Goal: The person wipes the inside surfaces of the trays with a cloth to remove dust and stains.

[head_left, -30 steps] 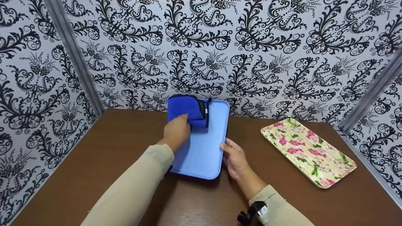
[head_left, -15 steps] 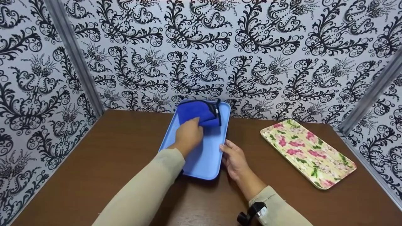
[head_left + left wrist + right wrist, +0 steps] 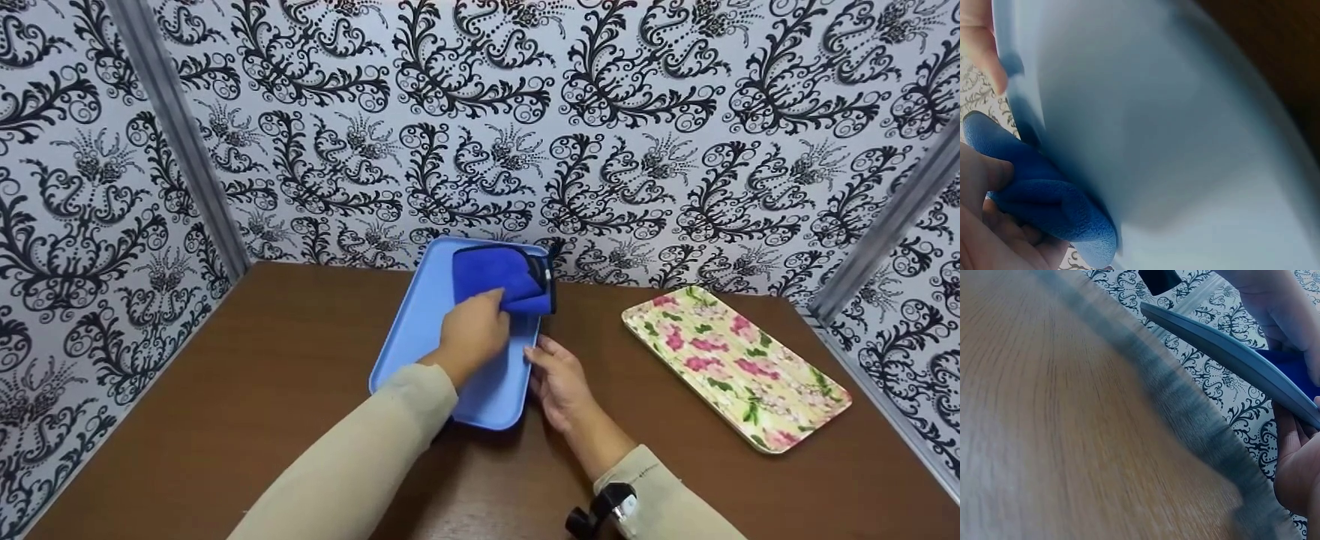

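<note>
A light blue rectangular tray (image 3: 420, 322) is held tilted above the brown table. My right hand (image 3: 559, 379) grips its right edge, thumb on the rim and fingers underneath. In my left hand (image 3: 476, 334) is a folded blue cloth (image 3: 491, 274) with dark edging, which lies against the far right part of the tray. Seen from the left wrist, the thumb and fingers pinch the bunched cloth (image 3: 1044, 191) against the tray's inner face (image 3: 1157, 124). From the right wrist, the tray (image 3: 1230, 354) shows edge-on, raised off the tabletop.
A floral-patterned tray (image 3: 739, 367) in cream, pink and green lies on the brown table (image 3: 300, 337) to the right. Walls with black-and-white scroll print (image 3: 480, 112) stand close behind and at both sides. A black wrist-camera mount (image 3: 600, 510) sits on the right sleeve.
My left hand has moved the cloth rightward across the tray, from its far left corner to the right edge. The tray's left side shows more now. The right hand has stayed in place.
</note>
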